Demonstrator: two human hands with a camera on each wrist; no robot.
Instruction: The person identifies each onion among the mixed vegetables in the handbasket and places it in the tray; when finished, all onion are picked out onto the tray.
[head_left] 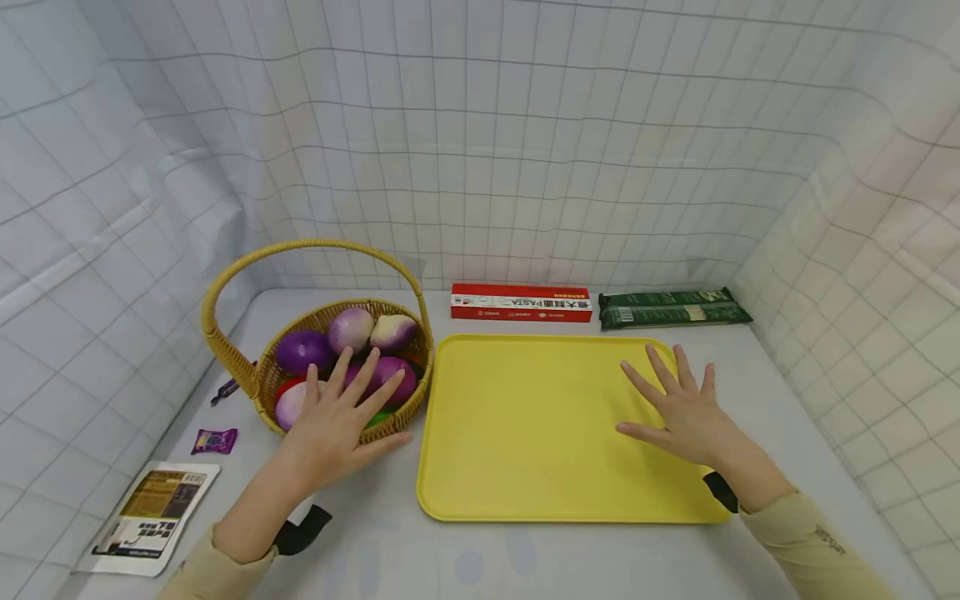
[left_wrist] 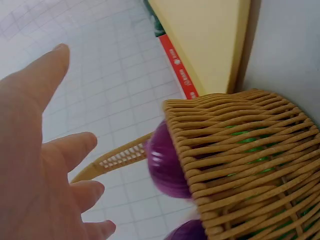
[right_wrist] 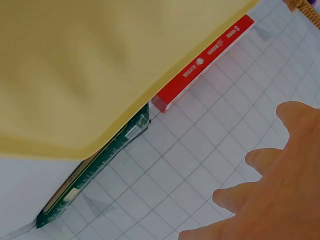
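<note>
Wicker basket [head_left: 405,354] sits light under my left hand [head_left: 333,417], fingers spread, holding nothing; a clumsy reach could tip it. Right hand [head_left: 686,412] hovers flat above the yellow tray [head_left: 525,433].

The yellow tray [right_wrist: 85,65] fills the upper left of the frame, its rim running diagonally from the upper right down toward the lower left. Below that rim, near the middle, a red pasta box [right_wrist: 205,62] juts out toward the upper right, white lettering on its side. A dark green packet [right_wrist: 95,172] lies along the rim toward the lower left. The right hand [right_wrist: 270,200] sits at the lower right, fingers [right_wrist: 300,117] spread and straight over the white gridded cloth [right_wrist: 200,165]. A bit of wicker [right_wrist: 309,7] shows in the upper right corner.
</note>
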